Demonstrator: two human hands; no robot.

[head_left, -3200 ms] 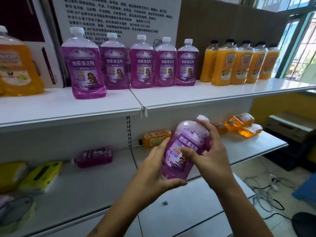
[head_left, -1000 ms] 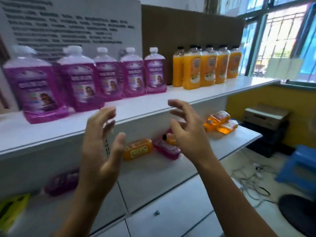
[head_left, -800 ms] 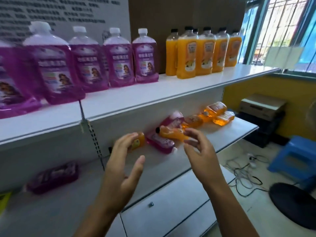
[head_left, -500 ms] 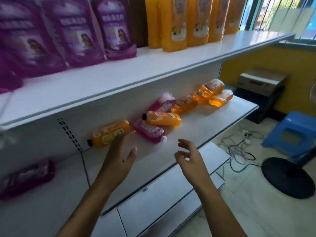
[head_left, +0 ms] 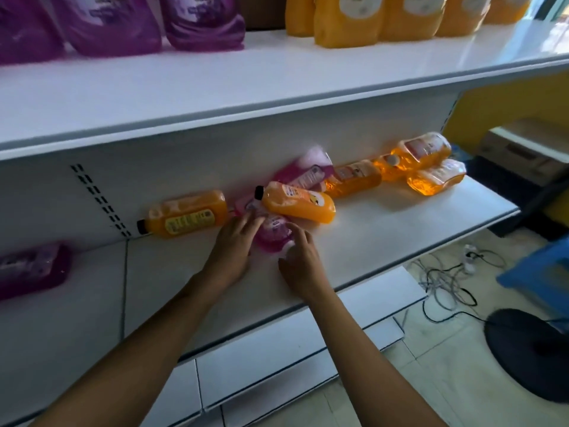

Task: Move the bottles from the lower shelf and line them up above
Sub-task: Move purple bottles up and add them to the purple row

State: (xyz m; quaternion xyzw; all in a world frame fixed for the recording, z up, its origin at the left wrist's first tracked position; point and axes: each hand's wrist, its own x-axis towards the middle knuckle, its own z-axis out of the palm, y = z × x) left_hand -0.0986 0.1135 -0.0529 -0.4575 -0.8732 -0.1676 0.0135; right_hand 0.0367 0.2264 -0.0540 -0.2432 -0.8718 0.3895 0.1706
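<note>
Now that both hands have dropped from open air to the lower shelf (head_left: 400, 229), the left hand (head_left: 231, 251) and right hand (head_left: 300, 263) close on the purple bottle (head_left: 272, 234) lying there; fingers loosely curled, touching it, grip not yet firm. An orange bottle (head_left: 297, 203) lies across it, so the lift may roll that one. Purple row (head_left: 123, 26) above awaits it.

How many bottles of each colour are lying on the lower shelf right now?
On the lower shelf:
Orange bottles: 5
Purple bottles: 3
Total: 8
</note>
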